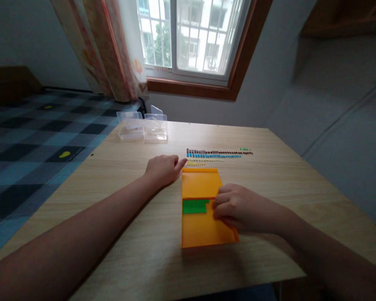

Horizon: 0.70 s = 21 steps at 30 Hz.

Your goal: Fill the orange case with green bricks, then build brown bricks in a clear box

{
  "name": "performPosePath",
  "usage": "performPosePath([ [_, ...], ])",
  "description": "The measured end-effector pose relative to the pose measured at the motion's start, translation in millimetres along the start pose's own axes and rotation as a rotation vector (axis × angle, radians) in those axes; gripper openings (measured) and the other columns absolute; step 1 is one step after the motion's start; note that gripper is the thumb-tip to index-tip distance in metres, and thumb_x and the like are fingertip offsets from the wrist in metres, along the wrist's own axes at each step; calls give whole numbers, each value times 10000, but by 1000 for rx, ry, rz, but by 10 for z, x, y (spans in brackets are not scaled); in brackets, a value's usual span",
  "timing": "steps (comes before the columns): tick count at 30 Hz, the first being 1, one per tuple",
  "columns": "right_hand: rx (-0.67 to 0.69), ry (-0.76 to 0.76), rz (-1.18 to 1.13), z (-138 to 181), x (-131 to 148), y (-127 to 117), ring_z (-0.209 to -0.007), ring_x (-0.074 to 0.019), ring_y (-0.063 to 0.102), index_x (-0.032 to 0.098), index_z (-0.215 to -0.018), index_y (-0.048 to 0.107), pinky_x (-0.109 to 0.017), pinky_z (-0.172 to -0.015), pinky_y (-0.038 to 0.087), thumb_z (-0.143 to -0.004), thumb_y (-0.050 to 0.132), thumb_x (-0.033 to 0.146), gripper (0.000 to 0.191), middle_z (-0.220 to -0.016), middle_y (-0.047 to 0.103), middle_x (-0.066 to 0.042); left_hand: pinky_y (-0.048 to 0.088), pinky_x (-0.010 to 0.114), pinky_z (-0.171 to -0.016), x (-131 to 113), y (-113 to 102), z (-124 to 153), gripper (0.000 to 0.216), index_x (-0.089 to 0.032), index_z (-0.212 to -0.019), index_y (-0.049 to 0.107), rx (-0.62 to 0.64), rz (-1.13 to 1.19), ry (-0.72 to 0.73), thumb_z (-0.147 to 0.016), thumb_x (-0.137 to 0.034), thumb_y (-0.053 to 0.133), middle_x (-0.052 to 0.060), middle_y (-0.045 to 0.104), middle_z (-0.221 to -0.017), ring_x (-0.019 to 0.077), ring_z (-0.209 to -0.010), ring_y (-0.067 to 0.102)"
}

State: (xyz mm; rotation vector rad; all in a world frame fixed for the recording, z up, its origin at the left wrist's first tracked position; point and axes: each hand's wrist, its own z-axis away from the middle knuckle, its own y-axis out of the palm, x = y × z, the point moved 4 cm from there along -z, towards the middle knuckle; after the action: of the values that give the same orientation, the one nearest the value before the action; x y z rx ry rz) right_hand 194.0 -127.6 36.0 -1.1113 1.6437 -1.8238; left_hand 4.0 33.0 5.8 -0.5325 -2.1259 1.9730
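An orange tray [202, 184] lies on the table, split by a crosswise divider. Green strips [194, 206] sit packed side by side against its left wall, below the divider. Over the tray's right edge is my right hand [232, 207], its fingers bent and pressed together; whatever they hold, if anything, is hidden. My left hand [163, 170] rests beyond the tray's upper left corner with its fingers curled in and one digit stretched out. That digit's tip reaches the left end of the rows of small yellow pieces [194, 164].
Past the tray run rows of tiny blue pieces [207, 156] and dark brown pieces [213, 152], with a few green bits [245, 149] at the far right. Clear plastic boxes [130, 133] stand with raised lids at the back left. A checked bed [50, 125] adjoins the wooden table [288, 179].
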Motion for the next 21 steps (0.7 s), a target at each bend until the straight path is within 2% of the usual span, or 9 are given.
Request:
performPosePath([
  [7, -106, 32, 86, 62, -68, -124, -838, -200, 567, 217, -929, 748, -345, -798, 387, -932, 601, 137, 168, -842, 726, -39, 439, 351, -706, -15, -31, 10, 727, -219, -945, 755, 9, -32, -3, -1011, -644, 169, 128, 769, -981, 294, -884, 696],
  [13, -77, 42, 131, 54, -80, -84, -789, -194, 563, 222, -887, 750, -349, -767, 375, -953, 633, 219, 135, -795, 716, -27, 445, 358, -711, -21, -45, 12, 724, -211, -954, 748, 12, -23, -7, -1017, -632, 163, 139, 764, -983, 294, -884, 694],
  [21, -103, 103, 78, 10, -117, -22, -799, -182, 606, 208, -880, 769, -332, -777, 423, -979, 600, 199, 196, -843, 730, -43, 452, 369, -753, -22, -31, 7, 724, -217, -979, 761, 18, -29, -14, -1015, -627, 165, 136, 765, -1000, 303, -913, 694],
])
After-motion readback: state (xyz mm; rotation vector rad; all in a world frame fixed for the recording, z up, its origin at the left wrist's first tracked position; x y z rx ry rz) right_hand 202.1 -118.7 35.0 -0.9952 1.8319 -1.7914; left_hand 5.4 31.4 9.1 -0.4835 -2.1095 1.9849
